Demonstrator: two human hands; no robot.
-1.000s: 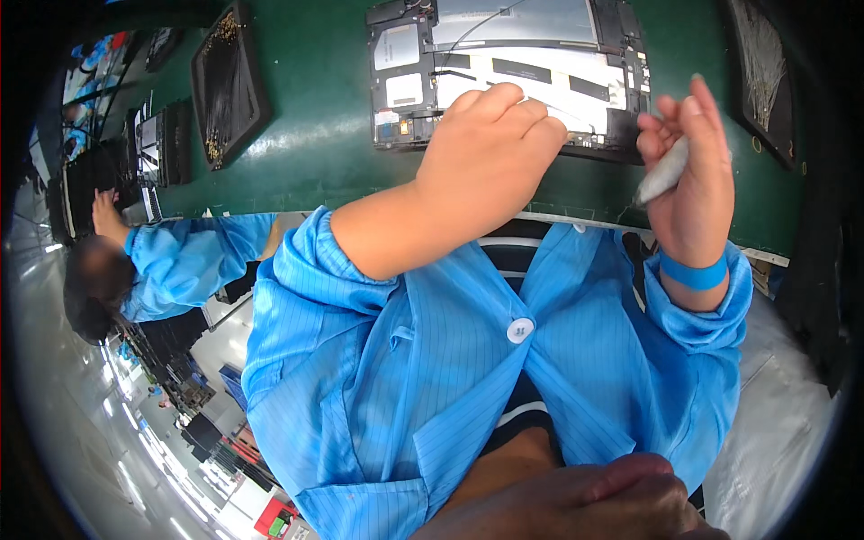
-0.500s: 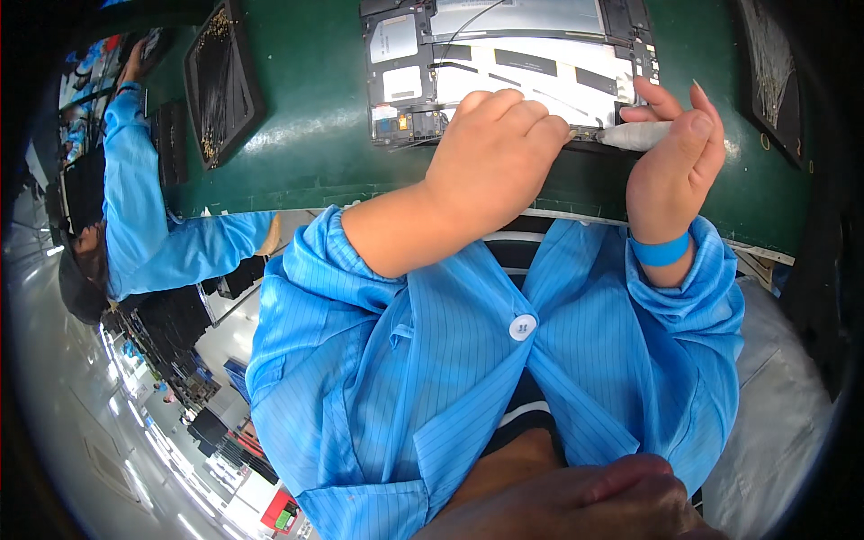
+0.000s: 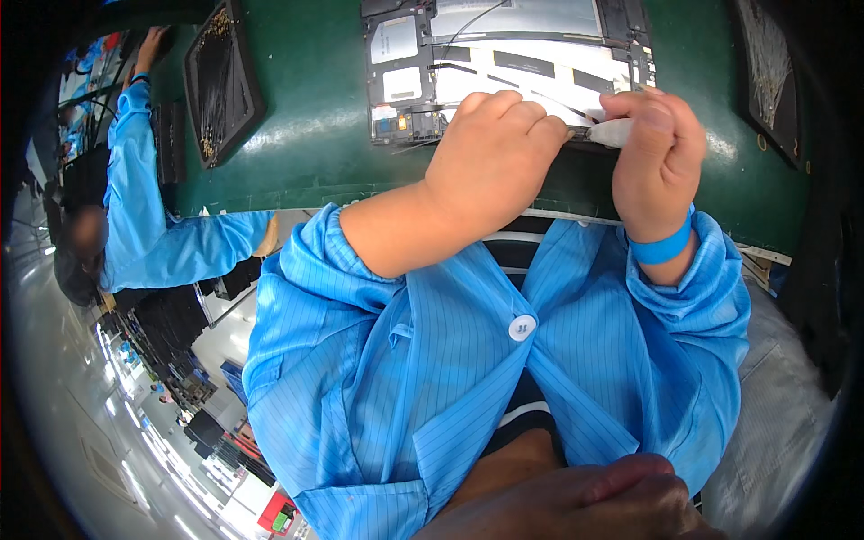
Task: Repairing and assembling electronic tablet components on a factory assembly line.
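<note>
An opened flat electronic device (image 3: 540, 56), with silver and white panels in a black frame, lies on the green bench in front of me. My left hand (image 3: 497, 144) rests over its near edge, fingers curled together; whatever the fingertips hold is hidden beneath them. My right hand (image 3: 660, 148) is closed around a white tapered tool (image 3: 610, 134), whose exact kind does not show. The tool's narrow end points left at the device's near right edge, close to my left fingertips. A thin black cable (image 3: 468, 25) curves over the panels.
A black tray (image 3: 225, 85) of thin cables with gold-coloured ends stands at left. Another black tray (image 3: 771, 76) of thin wires stands at right. Small rings lie beside it on the green bench (image 3: 306, 171). A co-worker in a blue sleeve (image 3: 135, 180) reaches forward at far left.
My right hand's fingers, spread before, have folded around the white tool, and its tip has shifted slightly left. My left hand has stayed put. The co-worker's hand has moved.
</note>
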